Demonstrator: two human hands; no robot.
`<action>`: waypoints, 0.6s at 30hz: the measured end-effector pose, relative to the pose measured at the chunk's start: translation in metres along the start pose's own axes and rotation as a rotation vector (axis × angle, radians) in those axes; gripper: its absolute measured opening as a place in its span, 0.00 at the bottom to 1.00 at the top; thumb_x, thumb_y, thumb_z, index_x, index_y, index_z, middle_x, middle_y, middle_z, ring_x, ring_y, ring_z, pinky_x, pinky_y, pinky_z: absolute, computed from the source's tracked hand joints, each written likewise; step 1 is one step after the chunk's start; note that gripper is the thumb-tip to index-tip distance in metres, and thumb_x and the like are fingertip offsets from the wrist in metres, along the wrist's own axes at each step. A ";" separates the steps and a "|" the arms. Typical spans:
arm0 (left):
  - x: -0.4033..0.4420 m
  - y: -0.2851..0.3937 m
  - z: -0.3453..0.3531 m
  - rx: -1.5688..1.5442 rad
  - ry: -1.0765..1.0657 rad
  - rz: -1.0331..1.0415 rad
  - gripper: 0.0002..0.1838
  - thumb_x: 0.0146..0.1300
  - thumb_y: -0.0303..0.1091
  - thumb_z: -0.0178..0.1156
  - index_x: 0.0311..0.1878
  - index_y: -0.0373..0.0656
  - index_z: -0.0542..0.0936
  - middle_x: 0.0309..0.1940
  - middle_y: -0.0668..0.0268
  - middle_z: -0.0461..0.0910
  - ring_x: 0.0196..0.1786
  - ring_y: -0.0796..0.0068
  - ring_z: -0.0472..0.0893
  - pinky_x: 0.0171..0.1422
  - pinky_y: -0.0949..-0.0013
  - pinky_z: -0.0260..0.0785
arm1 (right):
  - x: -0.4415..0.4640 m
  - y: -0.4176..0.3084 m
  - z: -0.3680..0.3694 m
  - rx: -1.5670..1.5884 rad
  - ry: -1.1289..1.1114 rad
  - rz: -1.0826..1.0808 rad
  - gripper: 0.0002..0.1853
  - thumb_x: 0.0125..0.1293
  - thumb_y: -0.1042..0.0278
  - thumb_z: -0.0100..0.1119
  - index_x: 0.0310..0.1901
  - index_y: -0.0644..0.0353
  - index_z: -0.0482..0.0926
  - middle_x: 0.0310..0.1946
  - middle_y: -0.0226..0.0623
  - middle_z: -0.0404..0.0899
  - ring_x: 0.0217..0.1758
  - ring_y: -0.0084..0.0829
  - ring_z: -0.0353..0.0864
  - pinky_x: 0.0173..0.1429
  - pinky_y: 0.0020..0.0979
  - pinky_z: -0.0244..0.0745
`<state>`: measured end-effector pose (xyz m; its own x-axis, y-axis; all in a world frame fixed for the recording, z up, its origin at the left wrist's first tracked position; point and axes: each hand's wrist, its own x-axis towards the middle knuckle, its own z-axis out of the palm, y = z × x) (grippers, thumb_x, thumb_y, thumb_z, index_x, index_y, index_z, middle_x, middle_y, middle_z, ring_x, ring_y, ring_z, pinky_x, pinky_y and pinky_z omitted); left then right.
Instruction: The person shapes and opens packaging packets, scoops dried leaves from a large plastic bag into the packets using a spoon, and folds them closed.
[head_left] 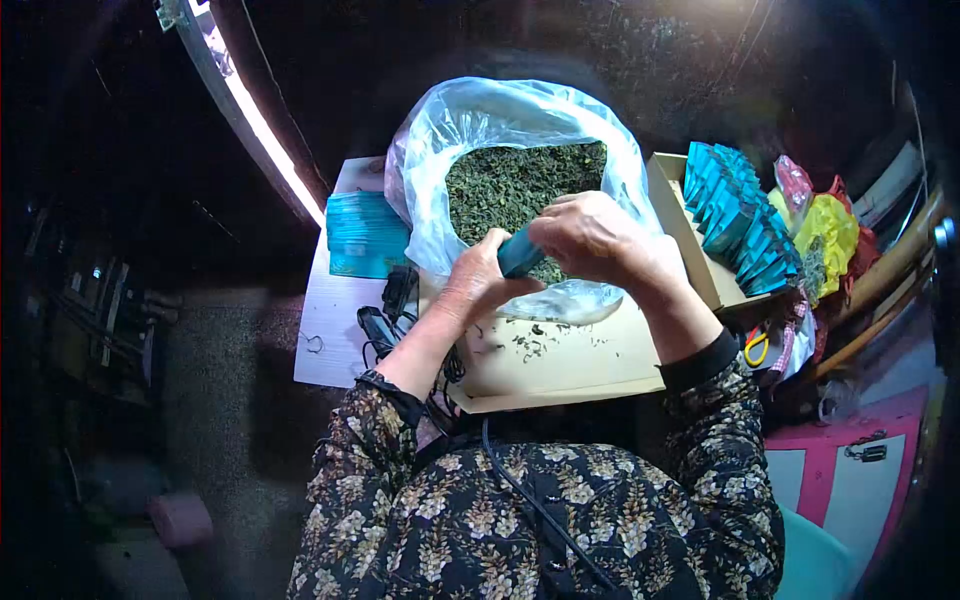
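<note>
A large clear plastic bag (625,165) stands open, full of dark dried leaves (510,185). Over its near side, my left hand (480,277) holds a small teal packet (518,252) with fingers and thumb around it. My right hand (583,232) is closed at the packet's upper right end; its fingertips are hidden, so what they grip cannot be made out. Scattered leaf bits (530,345) lie on the cardboard (570,375) below the bag.
Left of the bag is a stack of flat teal packets (366,235), with black devices and cables (376,326) nearer. On the right, a cardboard box (690,245) holds upright teal packets (735,215). Beyond it are coloured plastic bags (828,240) and yellow-handled scissors (756,348).
</note>
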<state>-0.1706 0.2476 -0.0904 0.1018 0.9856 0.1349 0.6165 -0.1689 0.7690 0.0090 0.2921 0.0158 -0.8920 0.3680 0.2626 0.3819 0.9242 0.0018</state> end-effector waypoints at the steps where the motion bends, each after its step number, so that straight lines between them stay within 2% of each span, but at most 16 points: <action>1: 0.000 -0.002 -0.001 0.000 0.003 -0.003 0.40 0.40 0.53 0.79 0.52 0.40 0.71 0.40 0.50 0.82 0.45 0.51 0.82 0.50 0.55 0.73 | 0.001 -0.003 -0.005 0.001 -0.001 -0.004 0.02 0.56 0.75 0.59 0.32 0.59 0.80 0.22 0.38 0.79 0.27 0.35 0.80 0.35 0.35 0.75; 5: -0.002 -0.011 0.001 -0.089 0.069 0.039 0.40 0.40 0.52 0.79 0.51 0.40 0.71 0.39 0.51 0.82 0.44 0.52 0.83 0.50 0.56 0.74 | -0.008 -0.005 -0.016 -0.111 0.157 -0.050 0.02 0.55 0.76 0.59 0.30 0.58 0.80 0.23 0.39 0.80 0.28 0.43 0.79 0.34 0.35 0.75; 7: -0.003 -0.013 -0.001 -0.101 0.065 0.030 0.40 0.40 0.52 0.79 0.51 0.39 0.72 0.39 0.51 0.82 0.44 0.53 0.83 0.50 0.57 0.74 | -0.022 0.017 -0.006 -0.028 0.466 0.138 0.02 0.58 0.76 0.58 0.29 0.60 0.80 0.23 0.36 0.80 0.24 0.36 0.80 0.31 0.33 0.75; 8: -0.003 -0.014 -0.001 -0.107 0.063 0.026 0.39 0.40 0.52 0.79 0.51 0.39 0.72 0.39 0.51 0.82 0.43 0.53 0.83 0.50 0.57 0.74 | -0.030 0.032 0.005 -0.029 0.465 0.138 0.02 0.58 0.76 0.58 0.29 0.60 0.80 0.23 0.36 0.80 0.24 0.36 0.80 0.31 0.33 0.75; 10: -0.004 -0.015 -0.002 -0.126 0.061 0.026 0.39 0.40 0.53 0.79 0.50 0.39 0.72 0.39 0.51 0.82 0.43 0.53 0.83 0.50 0.57 0.74 | -0.048 0.064 0.037 0.674 0.461 0.657 0.05 0.62 0.73 0.57 0.29 0.61 0.80 0.22 0.34 0.80 0.21 0.30 0.79 0.26 0.29 0.74; 11: -0.004 -0.016 -0.001 -0.144 0.059 0.024 0.39 0.40 0.53 0.79 0.50 0.39 0.72 0.39 0.51 0.82 0.43 0.54 0.83 0.50 0.58 0.74 | -0.053 0.070 0.046 0.673 0.460 0.656 0.05 0.62 0.73 0.57 0.29 0.61 0.80 0.22 0.34 0.80 0.21 0.30 0.79 0.26 0.29 0.74; 14: -0.004 -0.019 0.002 -0.153 0.065 0.028 0.39 0.40 0.54 0.78 0.50 0.39 0.73 0.38 0.51 0.82 0.43 0.54 0.83 0.49 0.58 0.74 | -0.065 0.083 0.069 1.182 0.163 1.040 0.07 0.63 0.70 0.56 0.29 0.62 0.80 0.22 0.34 0.79 0.21 0.26 0.78 0.24 0.27 0.74; 18: -0.004 -0.022 0.003 -0.130 0.075 0.028 0.39 0.41 0.55 0.78 0.49 0.38 0.73 0.38 0.51 0.82 0.43 0.55 0.83 0.50 0.58 0.73 | -0.063 0.079 0.102 1.282 0.181 1.184 0.07 0.61 0.68 0.58 0.30 0.62 0.80 0.21 0.35 0.79 0.20 0.27 0.78 0.22 0.27 0.75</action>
<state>-0.1823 0.2469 -0.1095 0.0554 0.9783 0.1998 0.5073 -0.1999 0.8383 0.0703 0.3527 -0.0993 -0.2293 0.9101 -0.3452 0.2537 -0.2865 -0.9239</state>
